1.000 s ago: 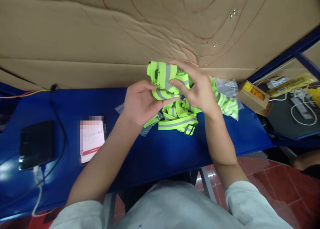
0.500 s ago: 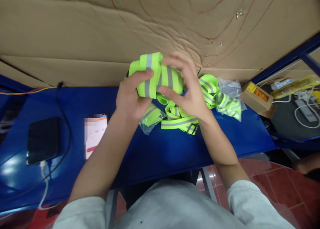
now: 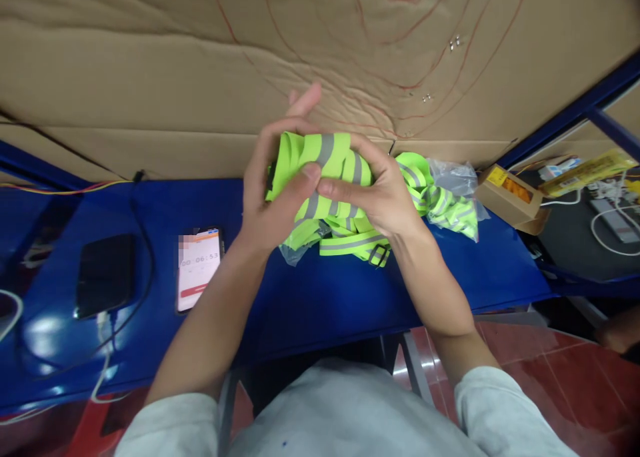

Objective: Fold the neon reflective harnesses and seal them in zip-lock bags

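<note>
A folded bundle of neon-yellow reflective strap [image 3: 327, 152] with grey stripes is held up above the blue table. My left hand [image 3: 273, 190] wraps its left side, thumb across the front and a finger or two raised behind. My right hand [image 3: 385, 184] grips the right side, its thumb on the front close to my left thumb. Below the bundle, more strap with a black buckle [image 3: 379, 254] lies on the table, beside a clear plastic bag [image 3: 297, 250] with yellow strap in it. Further right is another bagged strap [image 3: 453, 210].
A phone [image 3: 200, 270] showing a timer and a black device [image 3: 106, 274] with cables lie on the blue table [image 3: 320, 310] at left. An open cardboard box [image 3: 510, 197] stands at right. Behind rises a cardboard panel [image 3: 150, 77]. Part of a person's arm shows at far right.
My right hand has closed onto the bundle, and my left hand has shifted its hold, with fingers now raised behind. The bundle sits slightly lower and looks more compact. The view has shifted a little.
</note>
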The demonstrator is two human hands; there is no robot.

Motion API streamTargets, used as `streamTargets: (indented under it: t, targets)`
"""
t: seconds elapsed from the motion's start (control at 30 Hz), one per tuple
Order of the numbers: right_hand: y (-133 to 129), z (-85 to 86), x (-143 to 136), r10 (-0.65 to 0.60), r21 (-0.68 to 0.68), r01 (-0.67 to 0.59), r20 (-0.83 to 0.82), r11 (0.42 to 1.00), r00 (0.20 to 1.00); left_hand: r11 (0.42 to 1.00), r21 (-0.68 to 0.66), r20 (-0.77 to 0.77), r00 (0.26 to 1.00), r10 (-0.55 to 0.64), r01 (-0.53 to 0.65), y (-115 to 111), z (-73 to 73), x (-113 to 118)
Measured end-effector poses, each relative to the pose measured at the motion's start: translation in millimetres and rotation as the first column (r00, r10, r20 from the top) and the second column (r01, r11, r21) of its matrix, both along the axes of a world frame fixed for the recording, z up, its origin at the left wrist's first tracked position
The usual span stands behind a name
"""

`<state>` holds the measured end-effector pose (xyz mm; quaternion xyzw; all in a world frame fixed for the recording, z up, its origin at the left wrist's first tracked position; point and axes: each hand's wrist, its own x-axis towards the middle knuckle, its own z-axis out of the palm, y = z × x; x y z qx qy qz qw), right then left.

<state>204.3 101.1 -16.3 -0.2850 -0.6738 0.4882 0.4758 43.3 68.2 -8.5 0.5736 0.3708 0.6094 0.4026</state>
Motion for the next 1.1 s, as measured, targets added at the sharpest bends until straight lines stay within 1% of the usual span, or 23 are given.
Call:
streamTargets:
  t: [0.07, 0.1, 0.17, 0.2, 0.23, 0.27, 0.3, 0.33, 0.37, 0.4, 0.43, 0.47, 0.5, 0.57, 0.63, 0.67, 0.7, 0.77, 0.8, 0.87, 0.97, 1.03, 1.1]
  targets:
    - [-5.1, -3.3, 7.4, -0.013, -0.117, 0.009, -0.033, 0.993, 0.999, 0.996, 0.079, -0.14, 0.99, -0.026, 0.037, -4.8, -6.4, -0.4]
    - [-7.2, -7.5, 13.3, -0.015, -0.193, 0.004, -0.056, 0.981, 0.998, 0.99, 0.133, -0.193, 0.981, -0.019, 0.046, -7.1, -13.3, -0.6]
    - [-9.9, -21.0, 30.4, -0.065, -0.331, 0.031, -0.093, 0.943, 0.994, 0.985, 0.175, -0.314, 0.947, 0.062, -0.007, -14.5, -33.8, -2.0]
    - [-10.6, -29.7, 41.2, -0.12, -0.382, 0.074, -0.098, 0.921, 0.988, 0.982, 0.169, -0.433, 0.888, 0.156, -0.09, -20.6, -46.2, -3.5]
    - [-10.9, -39.2, 53.0, -0.197, -0.421, 0.14, -0.095, 0.896, 0.976, 0.974, 0.085, -0.628, 0.747, 0.217, -0.212, -28.8, -59.2, -5.8]
    - [-11.0, -48.9, 65.1, -0.278, -0.449, 0.21, -0.09, 0.868, 0.956, 0.945, 0.026, -0.793, 0.569, 0.218, -0.326, -38.7, -72.0, -9.4]
    - [-11.1, -58.2, 76.7, -0.332, -0.478, 0.251, -0.091, 0.842, 0.939, 0.934, -0.017, -0.892, 0.427, 0.147, -0.358, -50.0, -83.9, -14.2]
    - [-11.6, -66.7, 87.1, -0.367, -0.501, 0.273, -0.098, 0.821, 0.925, 0.946, -0.072, -0.939, 0.341, 0.042, -0.315, -61.8, -94.1, -20.4]
    - [-12.5, -74.0, 95.8, -0.384, -0.519, 0.278, -0.106, 0.808, 0.917, 0.958, -0.101, -0.956, 0.294, -0.018, -0.27, -73.4, -102.3, -27.7]
    - [-14.1, -79.8, 102.4, -0.392, -0.536, 0.275, -0.115, 0.798, 0.913, 0.969, -0.099, -0.965, 0.26, -0.038, -0.226, -83.9, -108.0, -35.5]
    - [-16.4, -84.0, 106.9, -0.4, -0.548, 0.276, -0.119, 0.79, 0.909, 0.977, -0.085, -0.969, 0.243, -0.036, -0.195, -92.7, -111.2, -43.1]
    - [-19.6, -86.7, 109.5, -0.406, -0.554, 0.28, -0.116, 0.784, 0.906, 0.98, -0.075, -0.967, 0.255, -0.027, -0.182, -99.5, -111.8, -49.5]
    - [-23.7, -88.0, 110.5, -0.412, -0.555, 0.288, -0.11, 0.78, 0.905, 0.98, -0.058, -0.962, 0.272, -0.004, -0.191, -104.0, -110.4, -53.9]
    - [-34.9, -87.7, 110.1, -0.412, -0.537, 0.308, -0.081, 0.785, 0.908, 0.966, 0.021, -0.947, 0.304, 0.103, -0.259, -106.9, -103.7, -53.8]
    - [-50.6, -86.1, 110.1, -0.399, -0.494, 0.327, -0.045, 0.806, 0.916, 0.936, 0.116, -0.927, 0.303, 0.222, -0.331, -104.3, -96.9, -41.6]
    - [-60.3, -86.0, 111.6, -0.396, -0.476, 0.334, -0.034, 0.813, 0.918, 0.925, 0.148, -0.922, 0.289, 0.257, -0.351, -101.9, -95.0, -32.6]
    - [-71.1, -86.8, 114.6, -0.4, -0.464, 0.341, -0.032, 0.818, 0.916, 0.921, 0.158, -0.928, 0.266, 0.262, -0.356, -99.0, -94.9, -23.0]
    - [-95.1, -92.2, 125.6, -0.442, -0.461, 0.367, -0.061, 0.808, 0.895, 0.932, 0.129, -0.956, 0.208, 0.208, -0.339, -91.5, -100.3, -7.6]
    - [-107.4, -96.7, 133.7, -0.481, -0.473, 0.39, -0.084, 0.79, 0.872, 0.941, 0.11, -0.968, 0.181, 0.175, -0.32, -86.5, -105.5, -3.9]
    - [-130.6, -107.7, 153.4, -0.586, -0.517, 0.464, -0.094, 0.72, 0.805, 0.962, 0.09, -0.978, 0.157, 0.134, -0.258, -72.7, -118.0, -6.7]
    - [-156.1, -123.2, 184.6, -0.715, -0.569, 0.591, 0.009, 0.572, 0.7, 0.987, 0.102, -0.972, 0.199, 0.126, -0.124, -45.6, -131.3, -30.0]
    - [-164.9, -130.0, 200.1, -0.751, -0.573, 0.651, 0.091, 0.497, 0.654, 0.993, 0.099, -0.972, 0.209, 0.11, -0.062, -28.4, -130.0, -45.3]
    - [-168.0, -134.9, 208.1, -0.774, -0.567, 0.691, 0.141, 0.449, 0.618, 0.997, 0.07, -0.976, 0.205, 0.075, -0.033, -16.4, -119.9, -49.8]
